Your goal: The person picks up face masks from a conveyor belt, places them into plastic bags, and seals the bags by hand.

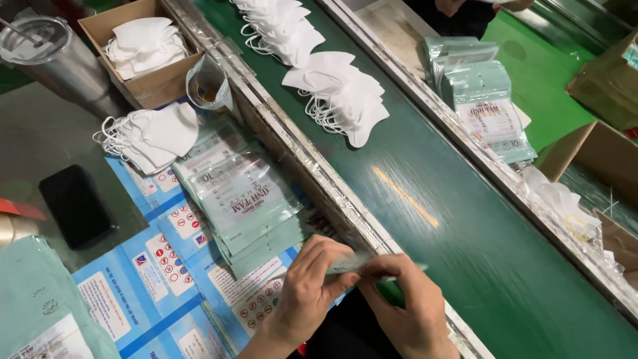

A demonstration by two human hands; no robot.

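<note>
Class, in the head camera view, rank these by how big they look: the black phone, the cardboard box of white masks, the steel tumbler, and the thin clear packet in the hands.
1. cardboard box and steel tumbler: alike, both cropped, unranked
2. black phone
3. clear packet, held by left hand and right hand

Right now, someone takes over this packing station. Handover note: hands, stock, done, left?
Left hand and right hand: together pinching a thin clear pouch at the belt's near edge; contents can't be told.
Stack of sealed pale green mask packs lies just left of the hands, on blue printed sheets.
Loose white masks sit beyond it, more in a cardboard box.
Two mask bundles lie on the green conveyor belt.
Done: the sealed stack. Left: the loose masks, unbagged.
</note>
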